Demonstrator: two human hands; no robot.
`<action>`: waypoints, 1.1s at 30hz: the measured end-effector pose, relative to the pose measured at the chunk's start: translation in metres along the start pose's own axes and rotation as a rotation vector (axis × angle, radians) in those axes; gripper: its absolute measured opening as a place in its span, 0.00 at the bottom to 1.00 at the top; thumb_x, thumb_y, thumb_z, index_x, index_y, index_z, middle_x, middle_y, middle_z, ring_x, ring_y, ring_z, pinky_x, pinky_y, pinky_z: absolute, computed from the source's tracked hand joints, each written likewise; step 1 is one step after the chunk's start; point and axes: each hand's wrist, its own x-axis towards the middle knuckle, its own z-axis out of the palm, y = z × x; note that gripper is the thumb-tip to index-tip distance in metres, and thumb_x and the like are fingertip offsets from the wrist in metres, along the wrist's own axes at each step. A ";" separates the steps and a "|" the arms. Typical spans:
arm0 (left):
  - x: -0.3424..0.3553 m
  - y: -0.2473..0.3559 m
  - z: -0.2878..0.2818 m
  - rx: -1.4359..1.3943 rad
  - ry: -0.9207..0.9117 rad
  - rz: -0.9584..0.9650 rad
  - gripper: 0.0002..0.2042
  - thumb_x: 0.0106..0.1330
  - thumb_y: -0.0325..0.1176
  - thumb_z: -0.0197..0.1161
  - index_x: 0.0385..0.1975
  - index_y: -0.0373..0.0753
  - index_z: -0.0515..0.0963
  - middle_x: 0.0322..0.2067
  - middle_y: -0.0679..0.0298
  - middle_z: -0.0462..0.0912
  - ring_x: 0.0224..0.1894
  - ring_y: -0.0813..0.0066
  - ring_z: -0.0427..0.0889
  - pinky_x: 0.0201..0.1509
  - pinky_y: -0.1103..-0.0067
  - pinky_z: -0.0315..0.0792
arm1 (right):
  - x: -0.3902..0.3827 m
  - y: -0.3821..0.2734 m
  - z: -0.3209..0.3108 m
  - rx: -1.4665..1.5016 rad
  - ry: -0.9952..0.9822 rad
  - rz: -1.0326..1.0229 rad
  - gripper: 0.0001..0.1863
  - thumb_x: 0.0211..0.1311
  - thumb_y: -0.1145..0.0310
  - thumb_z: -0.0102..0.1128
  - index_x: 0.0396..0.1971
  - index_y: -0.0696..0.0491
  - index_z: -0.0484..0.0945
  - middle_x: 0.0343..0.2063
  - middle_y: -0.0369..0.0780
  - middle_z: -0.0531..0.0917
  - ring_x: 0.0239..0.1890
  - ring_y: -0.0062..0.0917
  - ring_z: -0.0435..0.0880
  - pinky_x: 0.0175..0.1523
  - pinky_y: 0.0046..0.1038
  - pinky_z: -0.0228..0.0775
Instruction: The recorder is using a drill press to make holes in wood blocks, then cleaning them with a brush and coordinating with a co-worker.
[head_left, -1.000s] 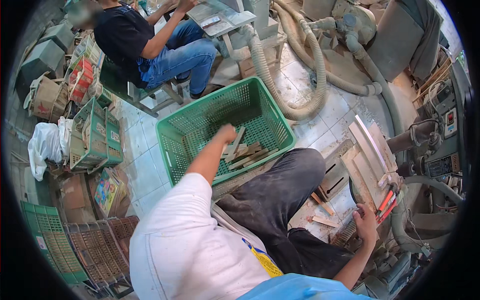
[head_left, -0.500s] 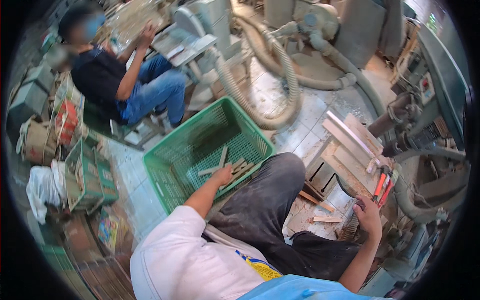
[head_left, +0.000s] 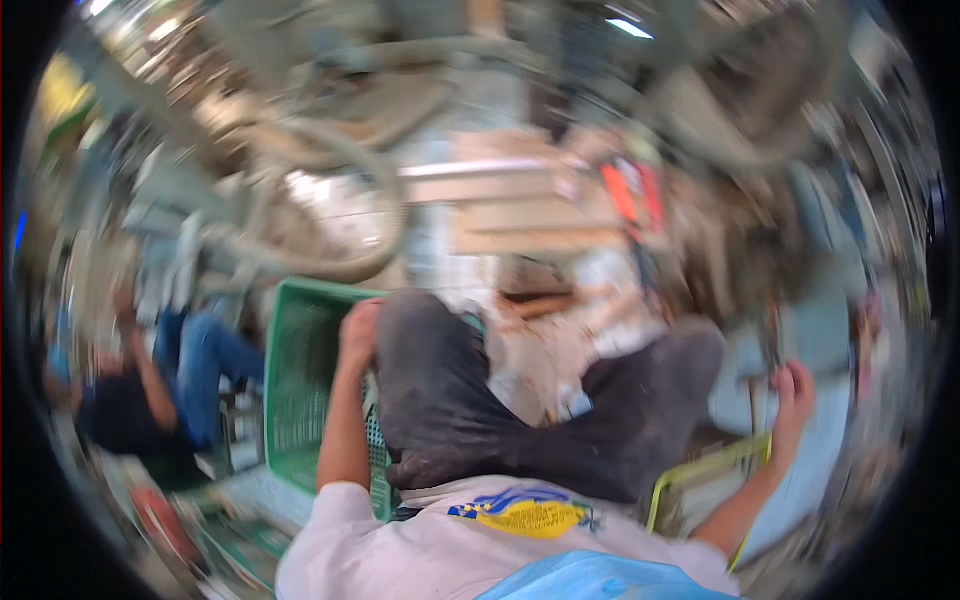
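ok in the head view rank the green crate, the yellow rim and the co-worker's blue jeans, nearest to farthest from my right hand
From the right hand:
1. yellow rim: right side, by the forearm
2. green crate: left of the lap
3. blue jeans: far left, beyond the crate

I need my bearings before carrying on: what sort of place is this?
Probably a woodworking workshop, though the view is blurred: pale wooden boards, red tool handles beside them and a thick looped hose suggest it.
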 end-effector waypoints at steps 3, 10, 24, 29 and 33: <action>0.011 0.039 0.005 -0.136 -0.068 0.024 0.26 0.84 0.48 0.48 0.64 0.30 0.80 0.60 0.55 0.84 0.63 0.66 0.80 0.71 0.70 0.70 | -0.052 0.020 -0.046 -0.083 -0.011 0.073 0.16 0.75 0.64 0.64 0.50 0.62 0.84 0.37 0.37 0.86 0.41 0.22 0.83 0.49 0.27 0.75; 0.027 0.073 0.014 -0.121 -0.227 -0.057 0.30 0.81 0.51 0.49 0.70 0.30 0.74 0.67 0.52 0.77 0.68 0.59 0.74 0.75 0.65 0.63 | -0.128 0.102 -0.093 -0.401 -0.304 0.541 0.17 0.69 0.61 0.62 0.40 0.61 0.86 0.30 0.47 0.88 0.35 0.36 0.88 0.44 0.37 0.78; 0.025 0.069 0.006 -0.044 -0.213 -0.017 0.31 0.83 0.53 0.48 0.71 0.32 0.73 0.67 0.52 0.75 0.67 0.61 0.74 0.74 0.67 0.65 | -0.211 0.338 0.031 -0.546 0.368 1.228 0.18 0.63 0.58 0.71 0.39 0.61 0.89 0.48 0.57 0.89 0.55 0.48 0.88 0.60 0.46 0.80; 0.030 0.066 0.006 -0.037 -0.189 -0.032 0.31 0.82 0.54 0.49 0.69 0.30 0.75 0.66 0.52 0.76 0.65 0.61 0.76 0.72 0.67 0.68 | -0.216 0.342 0.007 -0.645 0.247 1.174 0.19 0.65 0.61 0.69 0.47 0.60 0.82 0.38 0.53 0.90 0.48 0.46 0.91 0.50 0.43 0.85; 0.023 0.101 0.022 0.293 -0.088 0.033 0.28 0.82 0.49 0.55 0.66 0.29 0.76 0.61 0.51 0.80 0.60 0.62 0.79 0.68 0.68 0.72 | -0.212 0.309 -0.018 0.190 0.629 0.912 0.15 0.69 0.63 0.68 0.44 0.59 0.79 0.34 0.42 0.85 0.38 0.30 0.88 0.45 0.33 0.85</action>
